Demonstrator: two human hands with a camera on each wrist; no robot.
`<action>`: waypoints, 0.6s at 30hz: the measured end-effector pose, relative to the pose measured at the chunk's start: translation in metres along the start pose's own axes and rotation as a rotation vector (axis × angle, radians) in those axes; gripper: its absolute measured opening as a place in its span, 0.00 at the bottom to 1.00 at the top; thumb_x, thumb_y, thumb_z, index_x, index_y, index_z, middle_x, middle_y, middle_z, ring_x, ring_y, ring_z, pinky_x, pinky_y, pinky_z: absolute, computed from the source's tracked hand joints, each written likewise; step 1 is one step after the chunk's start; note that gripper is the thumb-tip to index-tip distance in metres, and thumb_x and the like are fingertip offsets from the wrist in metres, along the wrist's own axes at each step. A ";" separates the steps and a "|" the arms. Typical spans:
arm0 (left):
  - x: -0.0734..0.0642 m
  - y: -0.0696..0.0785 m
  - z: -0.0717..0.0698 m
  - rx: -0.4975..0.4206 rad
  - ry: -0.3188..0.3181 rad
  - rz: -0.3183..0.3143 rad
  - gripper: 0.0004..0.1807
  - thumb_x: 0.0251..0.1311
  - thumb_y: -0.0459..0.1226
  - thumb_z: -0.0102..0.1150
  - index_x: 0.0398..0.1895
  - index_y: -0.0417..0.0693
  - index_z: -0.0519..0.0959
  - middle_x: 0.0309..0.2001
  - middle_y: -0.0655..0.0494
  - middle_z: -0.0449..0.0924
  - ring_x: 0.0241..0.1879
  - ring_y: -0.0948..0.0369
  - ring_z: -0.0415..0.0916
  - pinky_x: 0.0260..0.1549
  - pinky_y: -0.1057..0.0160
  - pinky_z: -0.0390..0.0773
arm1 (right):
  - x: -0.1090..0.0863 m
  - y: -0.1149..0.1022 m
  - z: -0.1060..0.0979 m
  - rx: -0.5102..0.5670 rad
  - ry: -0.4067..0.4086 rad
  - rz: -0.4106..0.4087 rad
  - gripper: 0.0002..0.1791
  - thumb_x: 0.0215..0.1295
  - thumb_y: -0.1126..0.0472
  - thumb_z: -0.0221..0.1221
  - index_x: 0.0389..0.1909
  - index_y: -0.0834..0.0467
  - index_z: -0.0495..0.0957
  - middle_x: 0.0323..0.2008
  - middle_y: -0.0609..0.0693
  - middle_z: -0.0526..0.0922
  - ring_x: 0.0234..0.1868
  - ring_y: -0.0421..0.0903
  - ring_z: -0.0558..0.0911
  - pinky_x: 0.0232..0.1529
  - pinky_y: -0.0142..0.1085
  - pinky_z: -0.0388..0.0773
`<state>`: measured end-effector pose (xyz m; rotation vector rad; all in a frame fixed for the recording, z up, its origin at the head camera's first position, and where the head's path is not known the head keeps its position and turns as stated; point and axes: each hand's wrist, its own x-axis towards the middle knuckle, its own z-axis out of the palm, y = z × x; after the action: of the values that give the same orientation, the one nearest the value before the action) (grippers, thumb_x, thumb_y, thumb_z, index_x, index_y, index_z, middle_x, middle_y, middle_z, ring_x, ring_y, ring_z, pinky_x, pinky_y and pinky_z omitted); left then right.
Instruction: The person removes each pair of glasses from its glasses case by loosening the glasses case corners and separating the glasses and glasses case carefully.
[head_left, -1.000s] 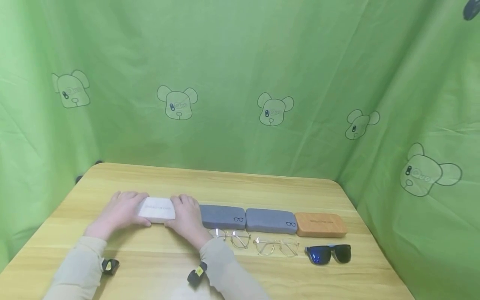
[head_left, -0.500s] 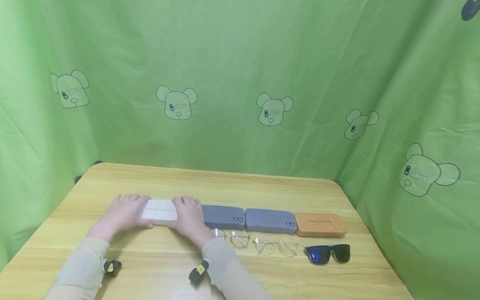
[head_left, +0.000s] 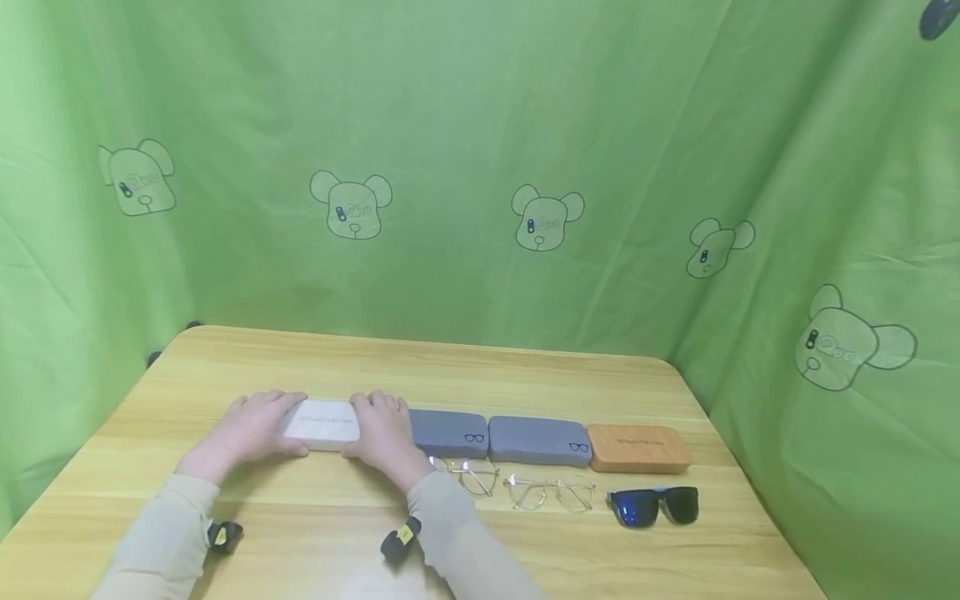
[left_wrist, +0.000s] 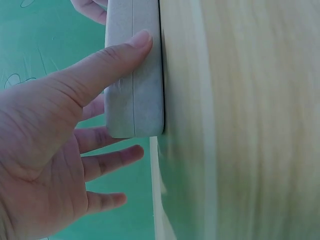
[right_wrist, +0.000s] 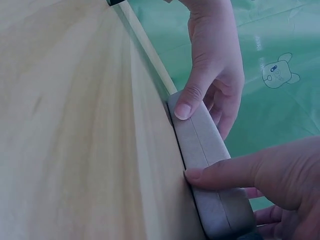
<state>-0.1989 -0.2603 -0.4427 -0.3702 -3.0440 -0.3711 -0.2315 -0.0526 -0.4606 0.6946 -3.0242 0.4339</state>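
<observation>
A pale grey glasses case (head_left: 322, 422) lies closed on the table, printed lettering on its lid. My left hand (head_left: 255, 429) grips its left end, thumb on the front side and fingers behind. At the other end my right hand (head_left: 384, 437) pinches it the same way. In the left wrist view the thumb presses across the seam of the case (left_wrist: 120, 112). The right wrist view has both thumbs on the front side of the case (right_wrist: 197, 142). Right beside my right hand is a dark grey glasses case (head_left: 450, 433), its left end hidden.
The row continues with a second dark grey case (head_left: 538, 440) and an orange case (head_left: 639, 449). Before them lie thin-framed eyeglasses (head_left: 493, 472), partly behind my right wrist, another clear pair (head_left: 552, 482) and dark sunglasses (head_left: 637, 508). Green curtains (head_left: 450, 275) surround the table (head_left: 420, 354).
Both hands have slid the pale grey case slightly right and a little nearer to me, closer to the dark grey case. The grip stays the same, and the other cases and glasses lie unmoved.
</observation>
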 end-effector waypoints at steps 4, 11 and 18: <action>0.001 0.001 0.000 -0.011 -0.003 0.006 0.49 0.40 0.57 0.74 0.64 0.41 0.71 0.57 0.35 0.77 0.55 0.38 0.75 0.54 0.31 0.69 | 0.000 0.001 -0.002 -0.004 -0.010 0.014 0.44 0.42 0.43 0.75 0.63 0.45 0.69 0.55 0.45 0.77 0.59 0.46 0.74 0.73 0.51 0.60; 0.002 0.003 -0.002 -0.030 -0.013 0.009 0.49 0.41 0.56 0.74 0.65 0.41 0.70 0.58 0.35 0.76 0.56 0.38 0.74 0.54 0.31 0.69 | 0.000 0.002 -0.006 -0.010 -0.032 0.029 0.44 0.42 0.43 0.75 0.63 0.45 0.68 0.56 0.46 0.77 0.60 0.46 0.74 0.74 0.52 0.59; -0.002 0.002 -0.013 -0.101 0.000 -0.004 0.49 0.39 0.52 0.76 0.66 0.41 0.68 0.62 0.35 0.73 0.59 0.37 0.72 0.58 0.32 0.68 | -0.001 0.004 -0.007 -0.024 -0.050 0.007 0.46 0.43 0.43 0.74 0.66 0.45 0.67 0.57 0.47 0.76 0.61 0.47 0.73 0.74 0.53 0.58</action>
<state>-0.1961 -0.2617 -0.4301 -0.3696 -3.0340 -0.5267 -0.2326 -0.0471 -0.4550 0.7050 -3.0736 0.3862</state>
